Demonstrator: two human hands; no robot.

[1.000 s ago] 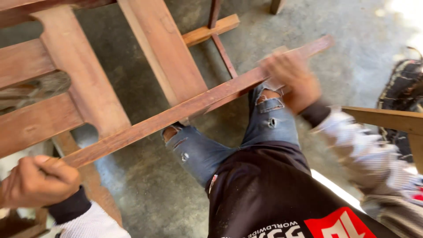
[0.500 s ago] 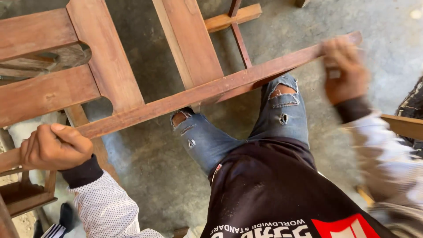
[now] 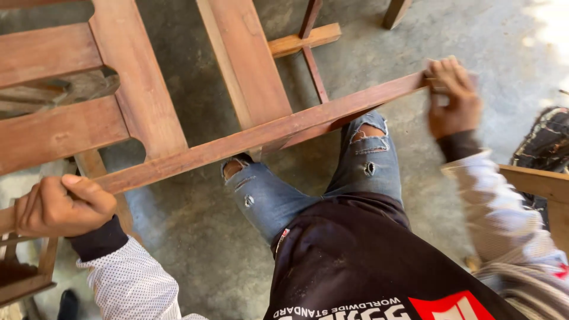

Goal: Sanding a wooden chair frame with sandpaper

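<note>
A long reddish-brown wooden slat (image 3: 261,133) runs diagonally from lower left to upper right, passing over my knee in torn blue jeans (image 3: 367,148). My left hand (image 3: 59,207) is closed around the slat's low left end. My right hand (image 3: 453,101) is at the slat's far upper end. Its fingers press a small pale grey sheet (image 3: 440,95) against the wood; I cannot tell what the sheet is made of.
A large brown wooden frame (image 3: 136,89) with wide boards lies under the slat on the grey concrete floor (image 3: 195,249). A lighter wooden board (image 3: 533,181) juts in at the right, beside a dark patterned object (image 3: 548,139). Another wooden piece (image 3: 24,281) sits at lower left.
My right hand has slid up the slat from above the knee to its far end. My left hand has kept its grip on the low end.
</note>
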